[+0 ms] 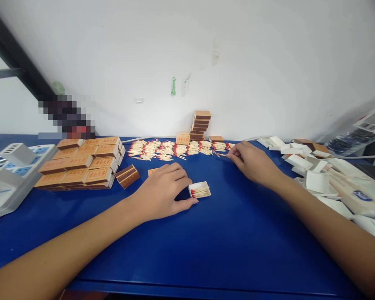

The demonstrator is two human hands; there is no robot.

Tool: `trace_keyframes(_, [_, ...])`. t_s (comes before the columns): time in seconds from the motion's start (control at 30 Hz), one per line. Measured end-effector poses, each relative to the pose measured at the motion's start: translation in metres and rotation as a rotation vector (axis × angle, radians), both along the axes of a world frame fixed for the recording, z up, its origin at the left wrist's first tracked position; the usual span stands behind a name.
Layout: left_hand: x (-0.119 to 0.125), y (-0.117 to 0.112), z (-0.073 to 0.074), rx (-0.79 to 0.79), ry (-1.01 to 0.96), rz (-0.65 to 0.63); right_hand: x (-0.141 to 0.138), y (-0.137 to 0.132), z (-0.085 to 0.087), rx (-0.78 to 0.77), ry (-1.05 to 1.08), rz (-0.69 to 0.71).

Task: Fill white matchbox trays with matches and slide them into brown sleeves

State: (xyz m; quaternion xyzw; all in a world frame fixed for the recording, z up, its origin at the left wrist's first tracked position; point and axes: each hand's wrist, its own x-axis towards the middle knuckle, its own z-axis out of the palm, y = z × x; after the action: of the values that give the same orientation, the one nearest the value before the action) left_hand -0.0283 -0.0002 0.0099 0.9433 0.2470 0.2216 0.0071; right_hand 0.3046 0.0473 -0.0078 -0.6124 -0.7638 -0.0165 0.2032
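Observation:
A small white matchbox tray [208,192] lies on the blue tabletop with several red-headed matches [200,192] inside. My left hand [165,191] grips its left end between thumb and fingers. Farther back, my right hand [248,161] is closed in a pinch at the right end of a long row of loose matches [167,150]. A match [221,155] sticks out leftward from those fingertips. Behind my left hand an orange matchbox sleeve [151,171] is partly hidden. Another brown-and-orange sleeve [127,176] rests to its left.
Closed matchboxes [96,175] are piled at left beside a white power strip [40,158]. A leaning matchbox stack [201,125] stands against the wall. White empty trays [317,182] and a plastic-wrapped pack [350,191] heap up at right, near my right forearm.

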Motion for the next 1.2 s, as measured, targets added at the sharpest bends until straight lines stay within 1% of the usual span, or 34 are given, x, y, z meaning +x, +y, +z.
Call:
trace_keyframes(0.07, [-0.001, 0.000, 0.000, 0.006, -0.004, -0.005, -0.003, -0.007, 0.004, 0.036, 0.016, 0.061])
trace_keyframes(0.13, [-0.001, 0.001, -0.001, 0.010, -0.007, -0.008, -0.010, -0.015, 0.009, 0.080, 0.032, 0.151])
trace_keyframes(0.23, [-0.001, 0.002, -0.001, 0.015, -0.010, 0.001, -0.024, -0.030, 0.018, 0.130, 0.027, 0.293])
trace_keyframes(0.33, [-0.001, 0.003, -0.001, 0.017, -0.007, 0.024, -0.041, -0.046, 0.023, 0.141, -0.012, 0.400])
trace_keyframes(0.43, [-0.001, 0.004, -0.002, 0.028, 0.000, 0.045, -0.055, -0.059, 0.024, 0.113, -0.064, 0.463])
trace_keyframes(0.57, [0.000, 0.003, -0.002, 0.037, -0.006, 0.041, -0.070, -0.067, 0.020, 0.109, -0.117, 0.509])
trace_keyframes(0.63, [0.001, 0.002, -0.003, 0.040, -0.010, 0.034, -0.073, -0.068, 0.018, 0.099, -0.109, 0.529])
trace_keyframes(0.7, [0.001, 0.002, -0.003, 0.038, -0.013, 0.034, -0.073, -0.065, 0.016, 0.063, -0.046, 0.541])
trace_keyframes(0.77, [0.001, 0.002, -0.003, 0.032, -0.016, 0.035, -0.067, -0.058, 0.015, 0.060, 0.059, 0.473])
trace_keyframes(0.8, [0.001, 0.002, -0.003, 0.028, -0.017, 0.035, -0.062, -0.053, 0.014, 0.076, 0.107, 0.398])
trace_keyframes(0.9, [0.000, 0.002, -0.003, 0.020, -0.012, 0.033, -0.047, -0.031, 0.013, 0.132, 0.180, 0.103])
trace_keyframes(0.97, [0.001, 0.002, -0.003, 0.013, -0.006, 0.032, -0.040, -0.015, 0.012, 0.098, 0.189, -0.059])
trace_keyframes(1.0, [0.001, 0.002, -0.002, 0.010, -0.005, 0.031, -0.039, -0.008, 0.011, 0.063, 0.194, -0.118])
trace_keyframes(1.07, [0.002, 0.002, -0.002, 0.010, 0.000, 0.031, -0.038, 0.004, 0.008, -0.001, 0.203, -0.191])
trace_keyframes(1.1, [0.002, 0.003, -0.002, 0.014, 0.002, 0.031, -0.039, 0.008, 0.006, -0.018, 0.204, -0.203])
trace_keyframes(1.2, [0.004, 0.003, -0.002, 0.032, -0.003, 0.024, -0.041, 0.014, 0.001, -0.017, 0.187, -0.181])
